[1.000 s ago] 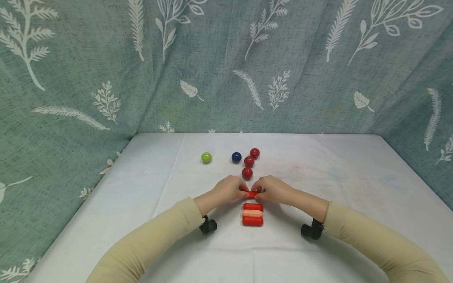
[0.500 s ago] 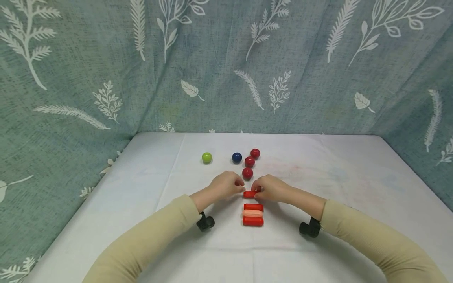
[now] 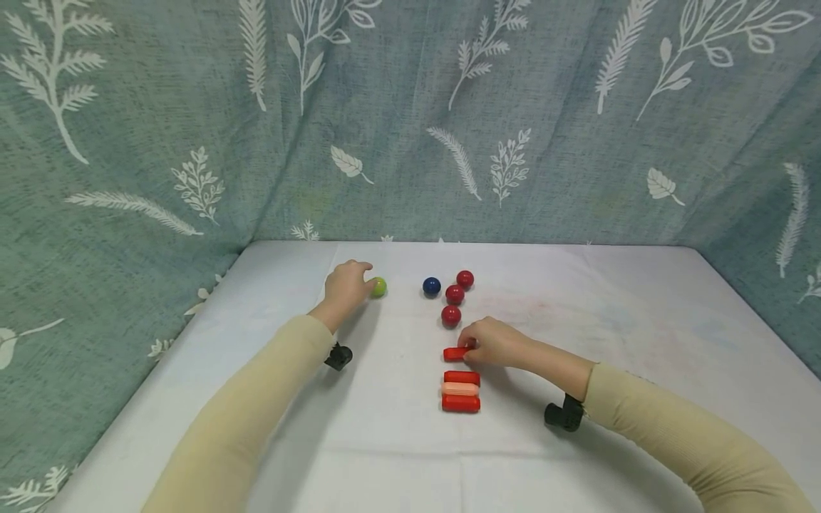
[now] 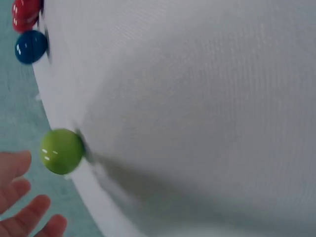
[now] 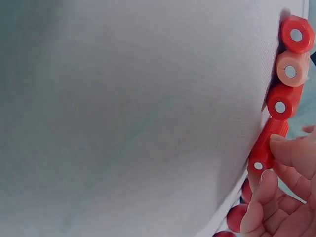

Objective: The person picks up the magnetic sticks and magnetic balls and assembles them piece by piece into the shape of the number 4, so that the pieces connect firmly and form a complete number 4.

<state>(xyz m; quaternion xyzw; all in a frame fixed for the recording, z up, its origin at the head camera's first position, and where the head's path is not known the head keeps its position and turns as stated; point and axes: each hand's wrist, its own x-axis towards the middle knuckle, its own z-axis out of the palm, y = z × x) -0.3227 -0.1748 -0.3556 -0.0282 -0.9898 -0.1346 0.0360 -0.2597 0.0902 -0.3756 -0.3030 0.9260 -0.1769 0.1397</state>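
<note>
My left hand [image 3: 347, 288] reaches beside a glossy lime-green ball [image 3: 380, 287] at the back of the table. In the left wrist view its fingers [image 4: 34, 212] are spread, with a small gap to the ball [image 4: 62, 151]. My right hand [image 3: 499, 343] pinches a short red rod [image 3: 452, 354] between thumb and fingers, low at the table's middle. The right wrist view shows a silvery disc in the end of this rod [image 5: 261, 153]. Nearer the front, a red rod [image 3: 461, 378], a pale pink rod [image 3: 460, 389] and another red rod [image 3: 460, 404] lie side by side.
A dark blue ball [image 3: 432, 287] stands right of the green one. Three red balls lie close by: a front one [image 3: 452, 315], a middle one [image 3: 455, 294] and a back one [image 3: 465, 279]. A leaf-patterned green curtain [image 3: 410, 142] borders the white-covered table [image 3: 609, 313].
My left hand has let go of the red rod and moved back and left to the green ball. My right hand stays at the rod.
</note>
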